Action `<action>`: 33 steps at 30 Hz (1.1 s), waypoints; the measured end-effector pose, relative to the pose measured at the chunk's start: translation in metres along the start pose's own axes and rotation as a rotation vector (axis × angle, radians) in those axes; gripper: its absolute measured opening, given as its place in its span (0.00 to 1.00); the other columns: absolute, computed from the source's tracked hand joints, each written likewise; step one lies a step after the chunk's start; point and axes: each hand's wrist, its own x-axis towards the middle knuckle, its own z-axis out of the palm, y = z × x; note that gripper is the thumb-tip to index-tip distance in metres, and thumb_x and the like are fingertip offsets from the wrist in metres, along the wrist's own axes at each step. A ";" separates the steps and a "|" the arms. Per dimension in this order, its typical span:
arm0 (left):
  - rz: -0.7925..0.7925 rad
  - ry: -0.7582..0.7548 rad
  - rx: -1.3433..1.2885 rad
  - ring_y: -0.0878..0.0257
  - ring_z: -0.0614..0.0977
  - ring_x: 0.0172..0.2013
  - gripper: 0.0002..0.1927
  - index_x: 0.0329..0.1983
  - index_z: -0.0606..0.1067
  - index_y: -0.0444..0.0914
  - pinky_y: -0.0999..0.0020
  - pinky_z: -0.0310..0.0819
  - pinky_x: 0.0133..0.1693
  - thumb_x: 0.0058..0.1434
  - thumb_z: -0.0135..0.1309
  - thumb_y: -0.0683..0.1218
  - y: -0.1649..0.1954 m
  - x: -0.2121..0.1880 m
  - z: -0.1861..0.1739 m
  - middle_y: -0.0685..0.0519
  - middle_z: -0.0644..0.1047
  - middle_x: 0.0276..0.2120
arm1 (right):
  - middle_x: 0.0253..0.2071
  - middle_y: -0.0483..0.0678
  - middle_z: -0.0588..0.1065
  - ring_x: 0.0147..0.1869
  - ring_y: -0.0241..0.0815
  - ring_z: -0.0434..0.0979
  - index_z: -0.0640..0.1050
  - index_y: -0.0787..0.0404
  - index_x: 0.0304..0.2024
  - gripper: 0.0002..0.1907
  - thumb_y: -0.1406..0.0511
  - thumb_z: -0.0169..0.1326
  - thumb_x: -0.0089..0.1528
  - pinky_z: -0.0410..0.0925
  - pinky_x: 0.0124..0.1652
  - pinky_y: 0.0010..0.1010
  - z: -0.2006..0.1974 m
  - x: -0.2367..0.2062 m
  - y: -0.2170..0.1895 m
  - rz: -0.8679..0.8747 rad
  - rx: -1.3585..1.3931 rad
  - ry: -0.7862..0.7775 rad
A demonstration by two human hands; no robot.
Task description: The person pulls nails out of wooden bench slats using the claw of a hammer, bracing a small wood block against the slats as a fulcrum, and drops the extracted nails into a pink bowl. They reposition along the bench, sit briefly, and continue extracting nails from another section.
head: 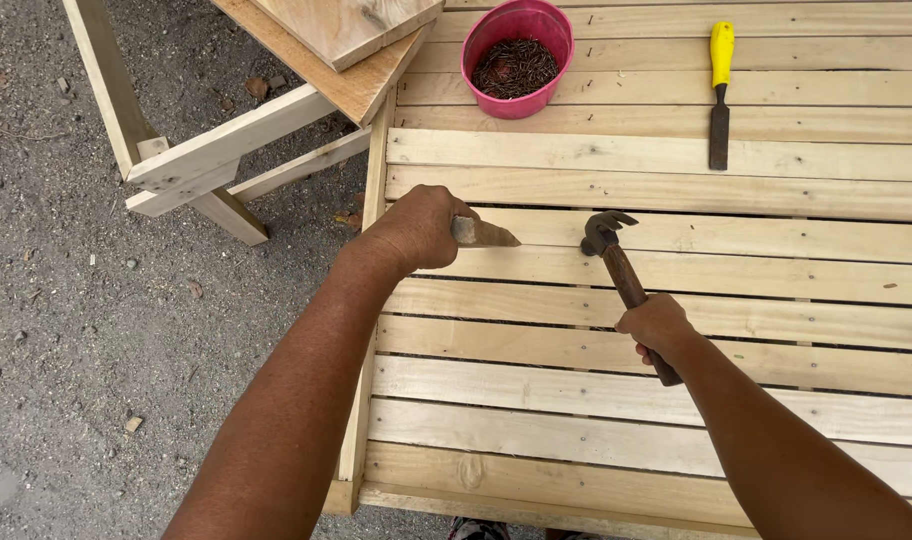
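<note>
A claw hammer (626,285) is held in the right hand (656,325), the grip wrapped tight around the lower part of its dark wooden handle; its head rests on or just above a slat of the slatted wooden panel (676,400), which of the two cannot be told. The hammer's long axis runs diagonally, from the hand up and to the left, with the head at the far end and the claw turned to the right. A small wooden wedge (484,234) is clasped in the left hand (416,225), the grip closed over its thick end, and its pointed tip is directed right, toward the hammer head, just above the slats near the panel's left edge. Since wedge and hammer head lie near each other, a glancing blow could, it is judged, knock the wedge loose or catch the left fingers. A pink bowl of nails (517,58) and a yellow-handled chisel (720,90) are set well apart at the far side, and a wooden frame (226,150) stands on gravel ground (76,330) at left.
</note>
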 end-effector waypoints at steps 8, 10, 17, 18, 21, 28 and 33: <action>0.044 -0.019 0.098 0.59 0.84 0.48 0.26 0.56 0.79 0.46 0.63 0.81 0.53 0.55 0.58 0.33 0.038 -0.003 0.022 0.49 0.82 0.47 | 0.26 0.52 0.71 0.22 0.41 0.71 0.74 0.71 0.47 0.15 0.68 0.61 0.61 0.69 0.21 0.35 0.003 -0.005 0.004 -0.047 -0.005 -0.014; 0.041 -0.018 0.034 0.60 0.84 0.47 0.28 0.58 0.78 0.46 0.65 0.82 0.52 0.55 0.57 0.31 0.043 -0.005 0.026 0.49 0.82 0.47 | 0.26 0.52 0.72 0.22 0.41 0.71 0.74 0.69 0.47 0.15 0.68 0.61 0.61 0.69 0.22 0.35 0.003 -0.006 0.006 -0.039 -0.018 -0.010; 0.002 0.028 -0.139 0.60 0.85 0.45 0.30 0.59 0.77 0.47 0.65 0.83 0.49 0.53 0.56 0.30 0.048 -0.010 0.036 0.48 0.82 0.46 | 0.27 0.54 0.72 0.22 0.43 0.72 0.75 0.72 0.46 0.16 0.70 0.62 0.59 0.68 0.22 0.38 -0.006 -0.004 0.011 -0.030 -0.038 -0.045; 0.008 0.022 -0.139 0.60 0.85 0.44 0.31 0.59 0.77 0.47 0.66 0.83 0.49 0.53 0.55 0.30 0.045 -0.011 0.036 0.48 0.83 0.46 | 0.28 0.54 0.72 0.23 0.43 0.72 0.75 0.71 0.45 0.15 0.69 0.62 0.59 0.68 0.22 0.37 -0.007 -0.004 0.012 -0.032 -0.061 -0.036; -0.004 0.017 -0.147 0.59 0.86 0.44 0.31 0.59 0.78 0.47 0.65 0.83 0.49 0.54 0.54 0.29 0.038 -0.013 0.036 0.47 0.83 0.46 | 0.28 0.54 0.74 0.23 0.42 0.73 0.75 0.69 0.45 0.14 0.68 0.62 0.59 0.69 0.23 0.37 -0.008 -0.005 0.012 -0.032 -0.114 -0.032; 0.087 -0.017 0.062 0.58 0.84 0.46 0.26 0.56 0.78 0.47 0.61 0.80 0.51 0.56 0.55 0.31 0.052 -0.019 0.052 0.50 0.82 0.45 | 0.28 0.54 0.73 0.23 0.42 0.72 0.74 0.70 0.46 0.16 0.68 0.62 0.60 0.69 0.23 0.36 -0.003 -0.007 0.014 -0.036 -0.066 -0.040; 0.221 0.020 0.240 0.53 0.82 0.49 0.13 0.46 0.77 0.36 0.60 0.79 0.52 0.58 0.59 0.35 0.068 -0.039 0.078 0.47 0.79 0.46 | 0.26 0.55 0.73 0.21 0.44 0.73 0.73 0.71 0.47 0.17 0.67 0.62 0.61 0.68 0.21 0.37 0.006 -0.010 0.018 -0.083 -0.086 -0.047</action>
